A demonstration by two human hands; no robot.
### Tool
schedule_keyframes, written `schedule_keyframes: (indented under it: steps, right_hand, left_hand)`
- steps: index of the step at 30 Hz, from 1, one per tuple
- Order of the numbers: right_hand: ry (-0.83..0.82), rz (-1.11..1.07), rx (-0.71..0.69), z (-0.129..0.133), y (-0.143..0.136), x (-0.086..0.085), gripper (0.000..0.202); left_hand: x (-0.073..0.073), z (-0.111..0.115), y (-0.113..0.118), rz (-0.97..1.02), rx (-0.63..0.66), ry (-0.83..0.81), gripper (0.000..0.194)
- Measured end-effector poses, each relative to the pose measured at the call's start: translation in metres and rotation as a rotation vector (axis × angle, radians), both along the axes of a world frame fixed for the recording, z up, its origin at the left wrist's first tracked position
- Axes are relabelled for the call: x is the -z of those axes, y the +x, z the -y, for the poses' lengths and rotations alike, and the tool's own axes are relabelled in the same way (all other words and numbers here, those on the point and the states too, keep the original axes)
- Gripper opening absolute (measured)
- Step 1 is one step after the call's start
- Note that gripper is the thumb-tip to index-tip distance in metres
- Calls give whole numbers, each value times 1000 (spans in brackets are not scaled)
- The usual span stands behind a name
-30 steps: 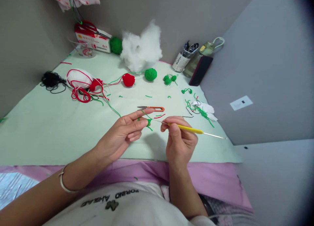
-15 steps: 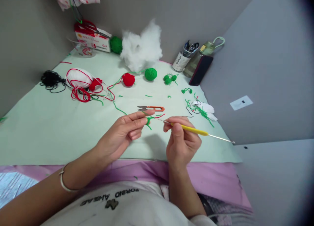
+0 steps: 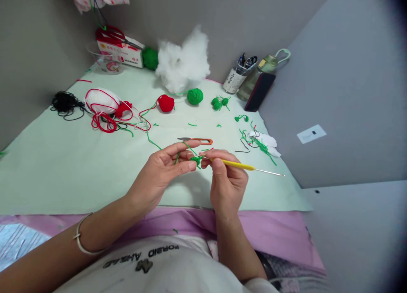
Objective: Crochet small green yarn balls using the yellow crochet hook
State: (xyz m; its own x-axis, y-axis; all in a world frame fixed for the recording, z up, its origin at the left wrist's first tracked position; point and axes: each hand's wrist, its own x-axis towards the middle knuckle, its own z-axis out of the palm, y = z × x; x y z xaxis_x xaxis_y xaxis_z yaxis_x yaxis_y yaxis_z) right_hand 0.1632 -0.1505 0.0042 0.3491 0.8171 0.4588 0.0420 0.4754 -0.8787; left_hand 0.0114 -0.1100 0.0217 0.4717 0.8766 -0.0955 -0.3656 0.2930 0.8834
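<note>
My left hand [image 3: 162, 168] pinches a small green crochet piece [image 3: 197, 160] between thumb and fingers, with green yarn [image 3: 190, 147] running over the raised index finger. My right hand [image 3: 227, 174] is closed round a yellow-handled crochet hook [image 3: 238, 163], held like a pen. The hook's front tip lies at the green piece; whether it passes through a stitch I cannot tell. Its other metal end points out to the right. Just beyond my fingertips lie thread snips [image 3: 197, 140] with an orange handle. The yarn trails back across the mat toward a green yarn ball [image 3: 195, 96].
A red yarn ball [image 3: 165, 103], white yarn [image 3: 101, 101] and black yarn [image 3: 66, 103] lie at left. White stuffing [image 3: 182, 62] sits at the back. Small green pieces [image 3: 220, 102], yarn scraps [image 3: 262, 145], a pen cup [image 3: 235, 79], a phone [image 3: 260, 91] and a bottle [image 3: 269, 64] are at right.
My right hand has moved left with the hook, closer to my left hand. My left fingers have shifted round the green piece, and more of it shows.
</note>
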Motion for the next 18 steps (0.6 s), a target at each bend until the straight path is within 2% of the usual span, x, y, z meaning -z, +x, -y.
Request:
schedule_keyframes:
  steps: [8,18]
  right_hand:
    - [19,-25,-41,1,0,-1,13]
    - [-79,-205,-101,1,1,0,15]
  left_hand:
    - [-1,1,-1,-14,-22,-7,29]
    - [2,2,-3,-32,9,-28,33]
